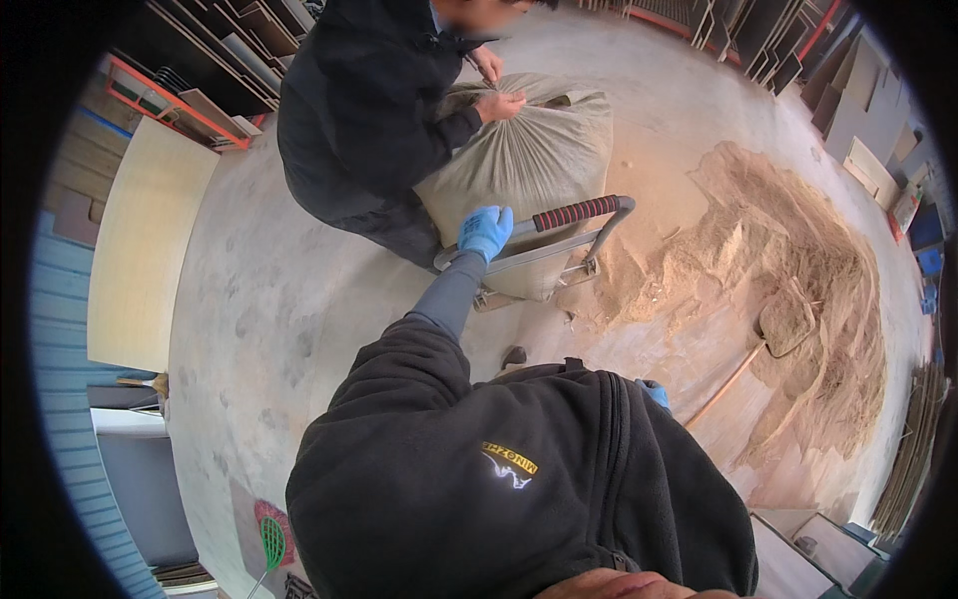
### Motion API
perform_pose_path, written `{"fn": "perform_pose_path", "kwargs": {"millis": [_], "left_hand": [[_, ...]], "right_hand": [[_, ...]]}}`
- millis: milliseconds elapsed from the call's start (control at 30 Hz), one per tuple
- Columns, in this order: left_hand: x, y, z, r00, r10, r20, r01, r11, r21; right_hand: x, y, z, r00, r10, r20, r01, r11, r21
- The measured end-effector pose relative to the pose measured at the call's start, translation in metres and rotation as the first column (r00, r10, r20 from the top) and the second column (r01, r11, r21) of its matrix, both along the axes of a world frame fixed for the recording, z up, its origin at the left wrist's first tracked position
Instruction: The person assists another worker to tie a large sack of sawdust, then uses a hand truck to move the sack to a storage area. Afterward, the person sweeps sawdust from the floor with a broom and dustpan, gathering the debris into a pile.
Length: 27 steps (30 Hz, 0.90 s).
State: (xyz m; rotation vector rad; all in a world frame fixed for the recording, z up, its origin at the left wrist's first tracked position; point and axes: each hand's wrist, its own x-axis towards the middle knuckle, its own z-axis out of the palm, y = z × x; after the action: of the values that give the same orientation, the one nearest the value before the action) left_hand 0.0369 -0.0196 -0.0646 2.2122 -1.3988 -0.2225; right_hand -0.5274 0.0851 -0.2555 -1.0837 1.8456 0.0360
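Concrete floor (pixel 235 290) is surrounding a soft, likely heavy sack (pixel 514 165) at twelve o'clock; my left grip (pixel 486 233) is clasping the hand-truck handle (pixel 577 212), seemingly best; right grip (pixel 655 392), can't tell.

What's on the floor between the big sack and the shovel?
The head view shows loose, tan, sawdust-like material between the sack and the shovel; nearer the sack, the raised cart handle also cuts across.
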Motion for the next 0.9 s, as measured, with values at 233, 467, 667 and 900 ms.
{"fn": "perform_pose_path", "kwargs": {"millis": [233, 467, 667, 900], "left_hand": [[0.000, -0.004, -0.003, 1.000, 0.006, 0.011, -0.006, 1.000, 0.002], [-0.004, 0.000, 0.000, 1.000, 0.000, 0.014, -0.001, 0.999, 0.040], [0.002, -0.006, -0.007, 1.000, 0.023, -0.001, -0.023, 1.000, 0.016], [-0.004, -0.005, -0.012, 1.000, 0.003, 0.006, -0.002, 1.000, -0.028]], "right_hand": [[0.000, -0.001, 0.011, 0.998, 0.041, 0.042, -0.042, 0.999, 0.005], [0.003, 0.001, 0.003, 0.995, 0.032, 0.098, -0.033, 0.999, 0.007], [-0.003, -0.006, 0.007, 0.994, 0.102, 0.035, -0.102, 0.995, 0.011], [0.002, 0.004, 0.015, 0.997, 0.063, 0.047, -0.066, 0.997, 0.051]]}}
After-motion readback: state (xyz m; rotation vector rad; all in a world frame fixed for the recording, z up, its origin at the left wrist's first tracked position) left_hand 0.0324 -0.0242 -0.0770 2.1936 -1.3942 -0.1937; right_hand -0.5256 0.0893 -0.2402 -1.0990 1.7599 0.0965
